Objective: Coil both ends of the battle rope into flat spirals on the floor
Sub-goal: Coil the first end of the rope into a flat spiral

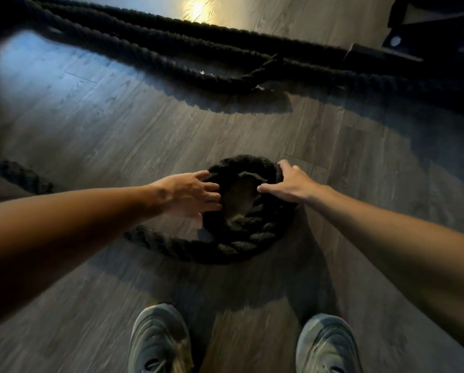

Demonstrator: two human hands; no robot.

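Note:
A thick black battle rope lies on the wood floor. One end is wound into a small tight coil point(245, 227) just ahead of my feet, with a bare patch of floor showing at its centre. My left hand point(192, 193) grips the coil's left side, fingers curled over the rope. My right hand point(288, 184) holds the coil's right rim, thumb inside the ring and fingers over the outside. From the coil's lower left a length of rope point(155, 239) trails off leftwards. Long straight runs of the rope point(171, 47) lie across the far floor.
My two grey shoes point(161, 343) point(326, 345) stand at the bottom edge, close behind the coil. A dark machine base point(427, 36) sits at the top right. More rope point(12, 170) curves along the left edge. A bright glare marks the far floor.

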